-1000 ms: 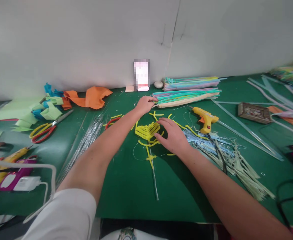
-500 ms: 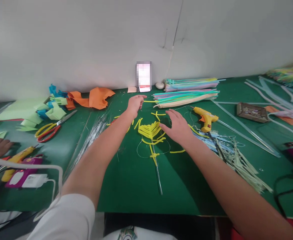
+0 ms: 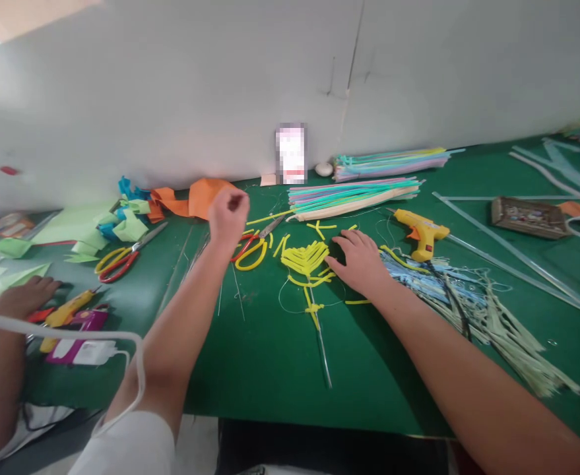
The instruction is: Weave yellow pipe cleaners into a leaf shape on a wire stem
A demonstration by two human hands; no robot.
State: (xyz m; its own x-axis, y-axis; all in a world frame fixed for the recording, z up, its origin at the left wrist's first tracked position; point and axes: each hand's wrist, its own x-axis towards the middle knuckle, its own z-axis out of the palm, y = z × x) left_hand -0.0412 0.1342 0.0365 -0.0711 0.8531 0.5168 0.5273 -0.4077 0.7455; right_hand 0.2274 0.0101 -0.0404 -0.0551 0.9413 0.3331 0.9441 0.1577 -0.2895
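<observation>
My left hand (image 3: pixel 227 211) is lifted above the green table (image 3: pixel 264 356), fingers pinched shut on the end of a thin yellow strip (image 3: pixel 270 217). The strip runs back toward a bundle of coloured strips (image 3: pixel 354 192). My right hand (image 3: pixel 359 261) lies flat and open on the table, fingertips touching the right side of a yellow woven piece (image 3: pixel 305 257). That piece sits on a thin wire stem (image 3: pixel 323 343). Short yellow offcuts lie around it.
A yellow glue gun (image 3: pixel 421 231) lies right of my right hand, beside pale green strips (image 3: pixel 512 333). Scissors (image 3: pixel 253 252) lie under my left hand, another pair (image 3: pixel 117 259) farther left. Silver wires (image 3: pixel 191 260), orange paper (image 3: pixel 196 196) and another person's hand (image 3: pixel 22 297) are nearby.
My left hand drew back from the strip bundle to the left and rose, pulling a yellow strip out. My right hand settled flat beside the woven piece. The view shifted left.
</observation>
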